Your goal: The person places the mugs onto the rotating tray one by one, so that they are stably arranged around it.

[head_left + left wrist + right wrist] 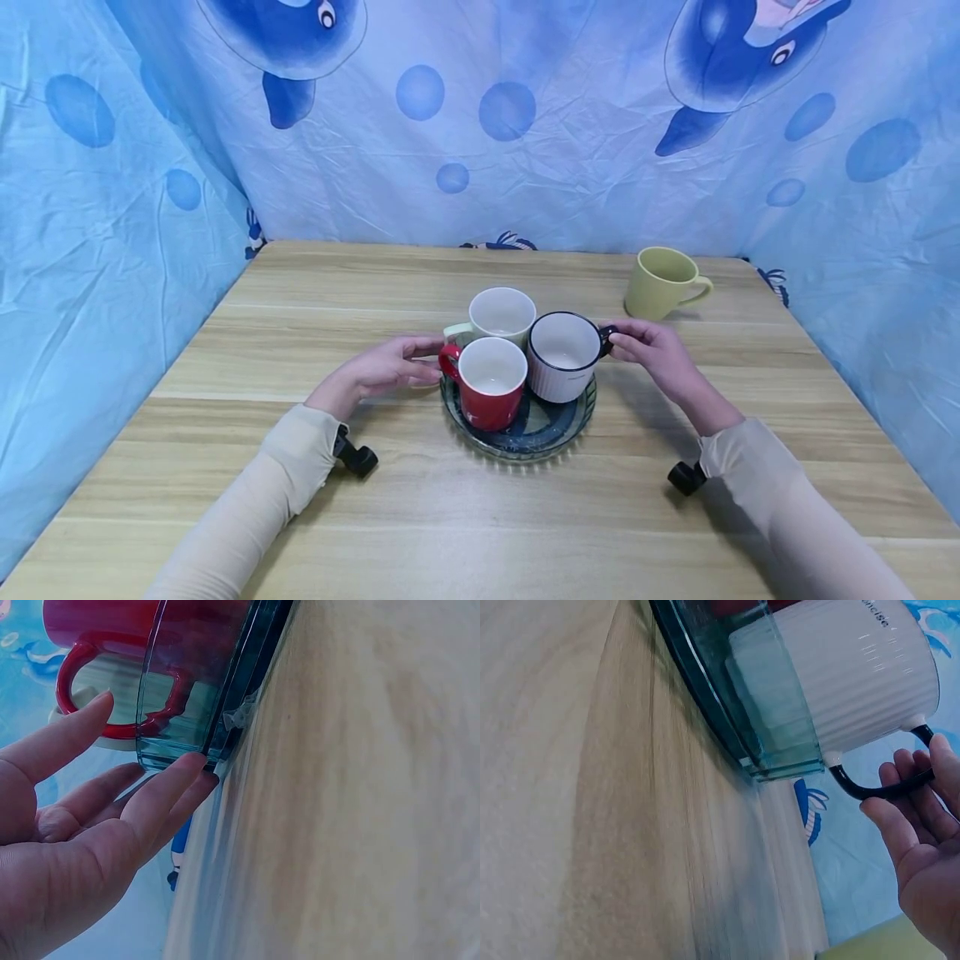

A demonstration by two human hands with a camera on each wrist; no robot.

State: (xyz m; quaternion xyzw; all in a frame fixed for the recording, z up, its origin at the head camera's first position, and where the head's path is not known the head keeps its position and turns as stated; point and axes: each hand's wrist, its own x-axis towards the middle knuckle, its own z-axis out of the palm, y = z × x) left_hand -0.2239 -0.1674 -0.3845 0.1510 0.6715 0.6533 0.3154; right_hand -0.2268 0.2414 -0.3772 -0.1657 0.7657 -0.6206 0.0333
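Observation:
Three mugs stand together in a round glass dish with a fluted rim. At the front is a red mug, behind it a pale green mug, and on the right a white ribbed mug with black rim and handle. The thumb and fingers of my right hand are around the black handle. My left hand, fingers extended and thumb apart, has its fingertips at the dish's left side, close by the red handle.
A yellow-green mug stands at the back right of the wooden table, its handle pointing right. Blue curtains with dolphin prints hang behind the table and along both sides.

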